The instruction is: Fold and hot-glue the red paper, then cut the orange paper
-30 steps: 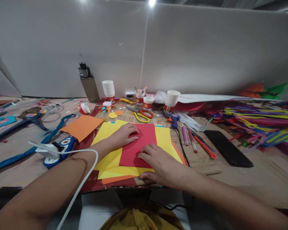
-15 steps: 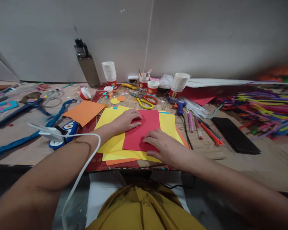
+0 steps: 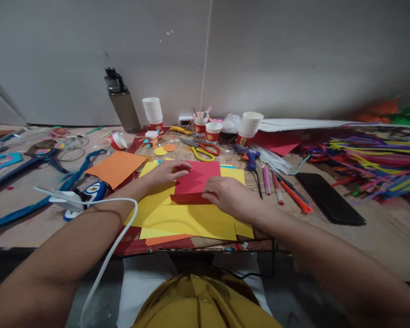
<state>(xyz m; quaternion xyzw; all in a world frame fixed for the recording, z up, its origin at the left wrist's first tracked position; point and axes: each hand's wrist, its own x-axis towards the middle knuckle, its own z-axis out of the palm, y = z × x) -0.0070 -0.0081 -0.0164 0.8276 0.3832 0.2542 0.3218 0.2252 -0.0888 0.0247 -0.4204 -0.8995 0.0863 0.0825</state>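
Note:
A red sheet of paper (image 3: pixel 198 177) lies over several yellow sheets (image 3: pixel 191 221), its near edge lifted and curled upward. My right hand (image 3: pixel 225 196) pinches that near edge at its right corner between thumb and fingers. My left hand (image 3: pixel 169 175) rests at the red sheet's left side, fingers apart and slightly bent, touching the paper's upper left. Orange paper (image 3: pixel 167 238) peeks out beneath the yellow sheets. Another orange sheet (image 3: pixel 118 166) lies to the left of them.
Scissors (image 3: pixel 205 150), a cup stack (image 3: pixel 152 114) and another stack (image 3: pixel 249 127) stand behind the paper. A blue glue gun (image 3: pixel 253 160), an orange cutter (image 3: pixel 297 196) and a phone (image 3: pixel 330 199) lie right. A white cable (image 3: pixel 116 241) crosses my left forearm.
The red sheet's near edge has come up and curls away from me. My right hand has closed on it from lying spread. The view has shifted slightly.

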